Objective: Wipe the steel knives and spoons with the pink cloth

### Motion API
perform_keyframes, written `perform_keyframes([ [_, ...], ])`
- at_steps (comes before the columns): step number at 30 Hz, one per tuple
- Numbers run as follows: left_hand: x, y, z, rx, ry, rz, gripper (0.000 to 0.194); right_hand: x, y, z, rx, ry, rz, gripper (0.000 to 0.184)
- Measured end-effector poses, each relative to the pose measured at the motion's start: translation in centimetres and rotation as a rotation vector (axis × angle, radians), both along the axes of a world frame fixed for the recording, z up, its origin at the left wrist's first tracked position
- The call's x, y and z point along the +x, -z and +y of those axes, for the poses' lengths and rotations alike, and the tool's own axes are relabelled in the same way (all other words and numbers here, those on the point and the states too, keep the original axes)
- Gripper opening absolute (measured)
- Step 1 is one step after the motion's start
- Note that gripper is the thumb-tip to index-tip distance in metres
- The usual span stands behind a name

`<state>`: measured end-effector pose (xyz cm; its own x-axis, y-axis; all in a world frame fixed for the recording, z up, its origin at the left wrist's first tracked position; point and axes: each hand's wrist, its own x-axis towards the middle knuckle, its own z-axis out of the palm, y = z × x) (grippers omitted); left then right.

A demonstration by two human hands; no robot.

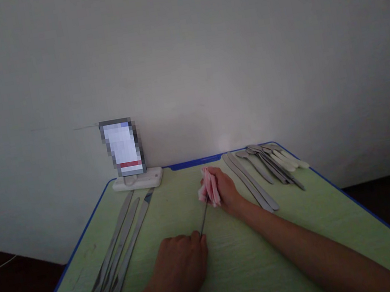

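My left hand (pixel 184 257) is closed around the near end of a slim metal table knife (pixel 204 219), which shows almost edge-on and points away from me. At its far end, my right hand (pixel 227 190) grips a folded pink-and-white cloth (pixel 209 188) wrapped about the knife; the tip is hidden in the folds. To the left of my left hand lie several table knives (pixel 120 258), roughly side by side. Just right of my right hand rest two more knives (pixel 249 181), and beyond them a cluster of spoons (pixel 269 166).
A phone (pixel 124 148) with a blurred screen leans upright on a white power strip or base (pixel 139 179) at the back left. White-handled cutlery (pixel 289 159) lies at the back right. The green table (pixel 247 277) has a blue edge and meets a pale wall (pixel 180 58).
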<state>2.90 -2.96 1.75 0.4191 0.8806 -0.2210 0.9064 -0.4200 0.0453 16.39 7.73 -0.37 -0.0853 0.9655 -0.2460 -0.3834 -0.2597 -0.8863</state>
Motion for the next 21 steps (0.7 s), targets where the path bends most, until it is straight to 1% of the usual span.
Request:
perform_keyframes([
  [5,-0.4,0.2,0.3,0.000,-0.017,-0.035,0.046,-1.1,0.6,-1.2,0.051,-0.085,-0.049,0.037],
  [10,-0.6,0.2,0.6,-0.002,-0.039,-0.048,0.045,-1.9,1.3,-2.2,0.175,-0.168,-0.144,0.038],
  [14,-0.5,0.2,0.7,0.006,-0.038,-0.035,0.043,-1.9,1.5,-2.2,0.248,-0.102,-0.169,0.030],
  [16,-0.4,0.2,0.6,0.007,-0.042,-0.018,0.042,-1.7,1.4,-2.0,0.210,-0.087,-0.111,0.031],
  [19,0.0,0.1,0.3,0.009,-0.039,0.011,0.042,-1.2,1.0,-1.5,0.087,-0.071,0.032,0.037],
  [21,0.2,0.0,0.1,0.008,-0.022,0.021,0.043,-0.8,0.5,-1.0,0.016,-0.038,0.111,0.037],
])
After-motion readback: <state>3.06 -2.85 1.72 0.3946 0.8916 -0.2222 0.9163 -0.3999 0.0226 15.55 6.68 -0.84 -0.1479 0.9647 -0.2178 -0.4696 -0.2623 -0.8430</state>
